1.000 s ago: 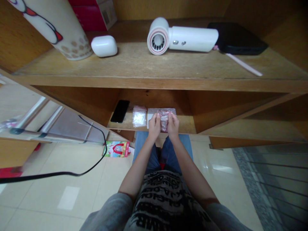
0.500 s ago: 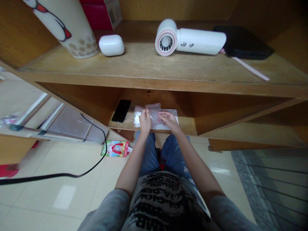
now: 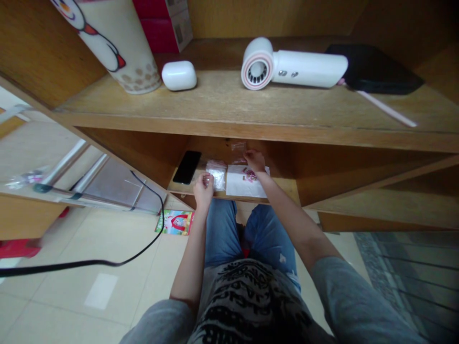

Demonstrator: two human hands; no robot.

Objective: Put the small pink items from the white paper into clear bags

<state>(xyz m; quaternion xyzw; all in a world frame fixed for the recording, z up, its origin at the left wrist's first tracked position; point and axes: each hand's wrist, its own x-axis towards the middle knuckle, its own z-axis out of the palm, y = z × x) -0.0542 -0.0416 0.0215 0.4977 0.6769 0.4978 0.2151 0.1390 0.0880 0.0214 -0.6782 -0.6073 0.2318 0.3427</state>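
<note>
So, laid out: on my feed a clear plastic bag (image 3: 216,175) lies flat on the lower shelf (image 3: 281,189), just past the left hand, and a white sheet (image 3: 244,185) lies just past the right hand, with small pink pieces (image 3: 249,174) bunched on it. A small clear bag (image 3: 238,146) sits against the back panel, beyond the sheet. I can't make out what's inside either bag.
Left hand (image 3: 203,190): curled, fingertips drawn together, just beside the clear plastic bag; I see nothing held.
Right hand (image 3: 254,161): fingers loosely bent at the sheet's far edge, near the small clear bag; I can't tell whether they hold anything.
Beside the grip: a black smartphone (image 3: 186,167) lies beyond and left of the left hand.
Above the hands: on the upper shelf stand a white hair dryer (image 3: 294,67), a white earbud case (image 3: 178,75) and a printed tumbler (image 3: 118,48).
Below the hands: a black cable (image 3: 118,260) runs across the tiled floor.
</note>
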